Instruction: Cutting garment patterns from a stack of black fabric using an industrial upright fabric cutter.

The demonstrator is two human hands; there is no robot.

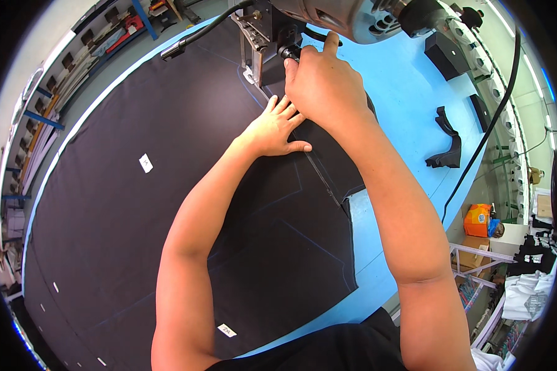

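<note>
Gripping the short black handle (291,52) of a grey metal cutting machine (346,15) w/ a rounded motor body, R hand (328,86) has its thumb on the handle, one finger stretched up twd the motor; its other fingertips are hidden, so can't tell exactly how they wrap; L hand (272,130) lies palm down on the near side of the machine, fingers slightly apart, thumb spread wide, holding nothing; under it is a wide black cloth (105,216) w/ thin blue drawn lines, reaching from beneath the machine out to its left & well twd the wearer; a narrow straight slit (323,176) runs in the cloth from near the machine, past L hand, to the notched edge; the machine's slim metal upright (255,55) stands at the cloth, just beyond L fingertips; small white rect. label (145,163) sits on the cloth, left of the machine; smooth light-blue tabletop (402,93) shows to the machine's right, bearing a curved black piece (450,151) & a black rect. block (445,55), the block nearer the machine.
</note>
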